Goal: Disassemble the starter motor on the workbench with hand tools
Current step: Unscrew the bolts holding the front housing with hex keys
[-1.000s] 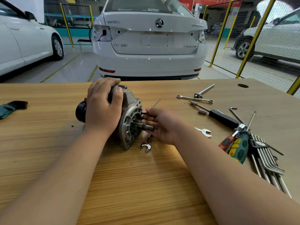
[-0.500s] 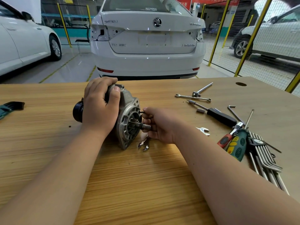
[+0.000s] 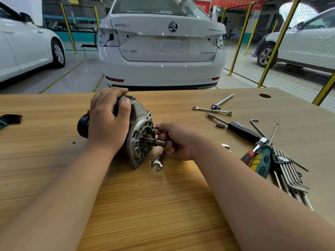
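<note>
Turned since a second ago, the thin key [image 3: 154, 127] is pinched by my right hand [image 3: 178, 140] at the flange of the starter motor [image 3: 140, 124] on the workbench [image 3: 145, 205], my left hand [image 3: 108, 124] gripping its body; probably more steady unscrewing follows.

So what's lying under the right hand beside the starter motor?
An open-end wrench lies on the workbench, its forked end poking out below the right hand; the hand covers the rest. The fingers pinch a thin dark tool at the starter motor's face, mostly hidden.
</note>
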The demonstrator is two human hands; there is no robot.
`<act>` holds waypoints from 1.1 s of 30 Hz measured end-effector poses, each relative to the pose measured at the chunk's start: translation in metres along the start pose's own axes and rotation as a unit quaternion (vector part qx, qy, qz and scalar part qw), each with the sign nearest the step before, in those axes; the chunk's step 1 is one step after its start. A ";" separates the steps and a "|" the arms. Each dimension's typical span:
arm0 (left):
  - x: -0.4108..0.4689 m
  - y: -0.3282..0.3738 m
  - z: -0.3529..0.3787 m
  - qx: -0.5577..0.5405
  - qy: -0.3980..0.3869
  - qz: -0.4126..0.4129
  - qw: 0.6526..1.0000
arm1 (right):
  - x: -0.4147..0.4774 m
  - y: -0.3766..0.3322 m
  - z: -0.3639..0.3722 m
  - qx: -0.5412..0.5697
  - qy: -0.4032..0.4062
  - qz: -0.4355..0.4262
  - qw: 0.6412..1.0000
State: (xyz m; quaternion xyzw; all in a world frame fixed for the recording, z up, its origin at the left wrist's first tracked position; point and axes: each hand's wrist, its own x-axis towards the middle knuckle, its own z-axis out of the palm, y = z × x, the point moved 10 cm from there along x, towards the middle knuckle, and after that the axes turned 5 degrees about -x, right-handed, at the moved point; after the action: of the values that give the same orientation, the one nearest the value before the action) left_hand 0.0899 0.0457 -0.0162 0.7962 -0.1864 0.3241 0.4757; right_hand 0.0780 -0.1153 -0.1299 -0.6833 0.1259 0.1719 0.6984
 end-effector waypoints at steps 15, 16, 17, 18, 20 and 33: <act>0.000 0.001 0.000 0.003 0.003 0.008 1.000 | -0.023 -0.055 -0.009 -0.372 0.156 -0.281 0.871; 0.000 0.001 0.000 0.002 0.003 0.008 1.000 | -0.023 -0.054 -0.009 -0.366 0.152 -0.276 0.876; 0.000 0.001 0.000 0.001 0.002 0.007 1.000 | -0.021 -0.052 -0.010 -0.355 0.144 -0.266 0.884; -0.001 0.001 0.000 0.001 0.001 0.006 1.000 | -0.019 -0.050 -0.010 -0.343 0.134 -0.255 0.894; -0.001 0.001 0.000 0.001 0.000 0.005 1.000 | -0.016 -0.047 -0.009 -0.329 0.113 -0.236 0.907; 0.000 0.001 -0.002 0.002 0.003 0.001 1.000 | -0.018 -0.055 -0.005 -0.386 0.077 -0.264 0.881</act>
State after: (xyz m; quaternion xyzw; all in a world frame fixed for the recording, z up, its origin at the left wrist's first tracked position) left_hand 0.0888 0.0471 -0.0154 0.7960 -0.1847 0.3277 0.4742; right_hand 0.0851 -0.1219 -0.0725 -0.9175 -0.0822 -0.0373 0.3874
